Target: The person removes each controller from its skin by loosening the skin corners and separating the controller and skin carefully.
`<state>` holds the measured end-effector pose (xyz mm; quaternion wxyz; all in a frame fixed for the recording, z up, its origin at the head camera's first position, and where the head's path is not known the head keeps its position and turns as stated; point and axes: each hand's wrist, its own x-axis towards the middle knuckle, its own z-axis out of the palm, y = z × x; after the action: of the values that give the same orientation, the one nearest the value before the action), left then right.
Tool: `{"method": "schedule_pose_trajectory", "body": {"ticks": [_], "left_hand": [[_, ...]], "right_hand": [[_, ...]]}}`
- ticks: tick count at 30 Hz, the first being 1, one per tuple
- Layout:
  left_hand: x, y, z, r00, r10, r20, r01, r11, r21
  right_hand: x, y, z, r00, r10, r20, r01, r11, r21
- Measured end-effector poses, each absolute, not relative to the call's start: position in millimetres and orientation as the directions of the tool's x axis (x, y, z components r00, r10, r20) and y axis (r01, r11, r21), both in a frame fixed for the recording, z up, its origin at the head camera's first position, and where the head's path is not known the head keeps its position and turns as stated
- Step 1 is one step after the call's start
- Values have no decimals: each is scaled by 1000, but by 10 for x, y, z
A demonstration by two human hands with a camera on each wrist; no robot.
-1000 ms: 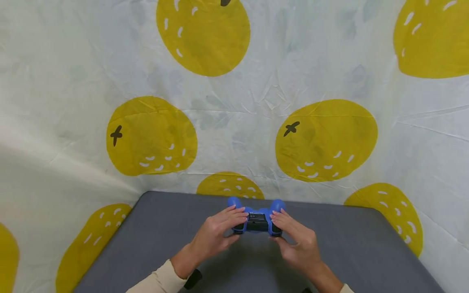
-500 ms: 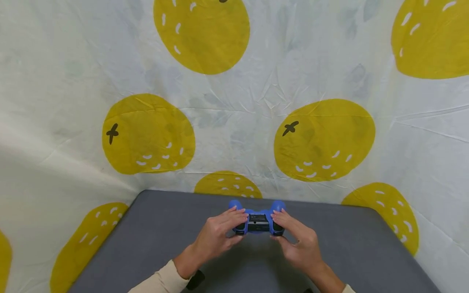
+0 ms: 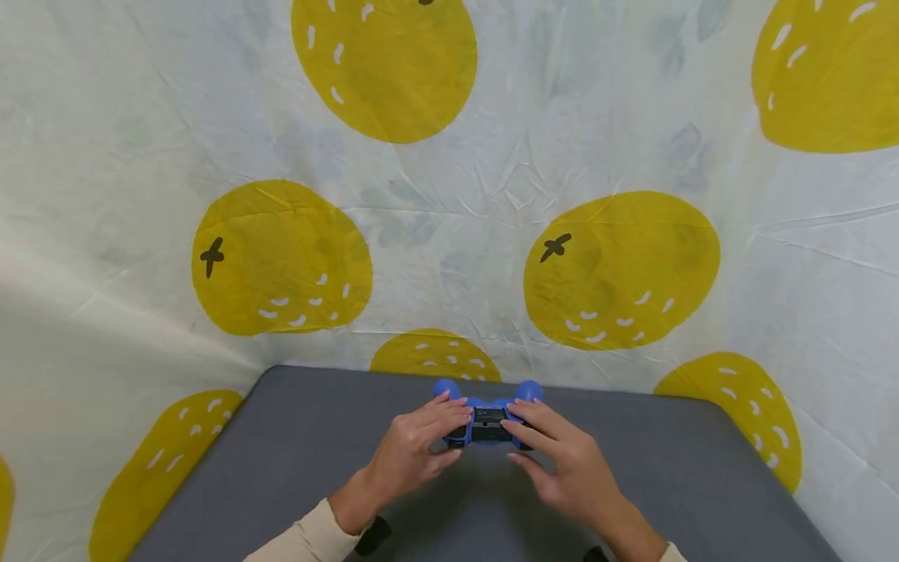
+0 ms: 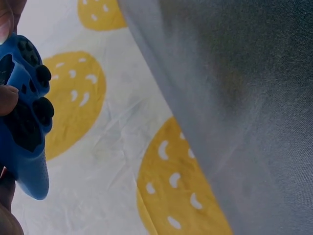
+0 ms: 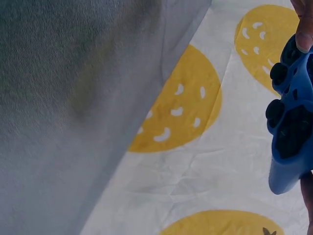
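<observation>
A blue game controller (image 3: 489, 403) with black parts is held up over the grey table, its grips toward the back and its black underside (image 3: 489, 424) facing the head camera. My left hand (image 3: 414, 441) grips its left side, fingers over the back and thumb at the near edge. My right hand (image 3: 562, 457) lies at its right side, with extended fingers (image 3: 531, 417) reaching across the back. The right thumb (image 3: 527, 466) is spread a little below the near edge. Both wrist views show the controller's sticks and buttons side-on; the left wrist view has the left thumb (image 4: 7, 100) near its middle.
A grey table (image 3: 337, 421) lies beneath the hands. White fabric (image 3: 449, 172) with large yellow fruit prints hangs behind it and along both sides. Black wrist straps (image 3: 372, 536) and pale sleeves (image 3: 305, 538) show at the bottom.
My right hand's fingers have slid left across the controller's back, and its thumb has moved off the near edge. The left hand keeps its grip. The view has shifted slightly.
</observation>
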<state>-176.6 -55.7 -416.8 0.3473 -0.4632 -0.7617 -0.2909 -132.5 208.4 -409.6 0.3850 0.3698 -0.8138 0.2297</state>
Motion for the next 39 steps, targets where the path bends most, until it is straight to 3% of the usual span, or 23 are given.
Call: {"method": "schedule_pose_trajectory", "body": {"ticks": [5, 12, 17, 22, 27, 35, 39], "left_hand": [[-1752, -556, -4169, -313, 511, 800, 912, 397, 103], [-1760, -527, -4194, -256, 515, 818, 933, 354, 70], [-1755, -511, -4180, -237, 507, 829, 939, 337, 62], [-1760, -497, -4176, -217, 492, 843, 944, 324, 54], [-1763, -508, -4189, -218, 479, 850, 946, 316, 65], [-1765, -508, -4186, -210, 477, 854, 953, 294, 71], [-1775, -517, -4203, -204, 472, 858, 955, 287, 70]], "right_hand": [[-1320, 2071, -4060, -393, -476, 787, -750, 661, 25], [-1350, 2050, -4025, -354, -475, 805, -728, 680, 81], [-1352, 1964, -3995, -383, -351, 854, -690, 723, -12], [-1324, 1880, -3947, -479, -203, 854, -641, 746, -182], [-1306, 1847, -3907, -561, -147, 814, -641, 700, -316], [-1309, 1887, -3873, -590, -205, 781, -649, 697, -307], [-1317, 1921, -3907, -570, -261, 779, -671, 695, -257]]}}
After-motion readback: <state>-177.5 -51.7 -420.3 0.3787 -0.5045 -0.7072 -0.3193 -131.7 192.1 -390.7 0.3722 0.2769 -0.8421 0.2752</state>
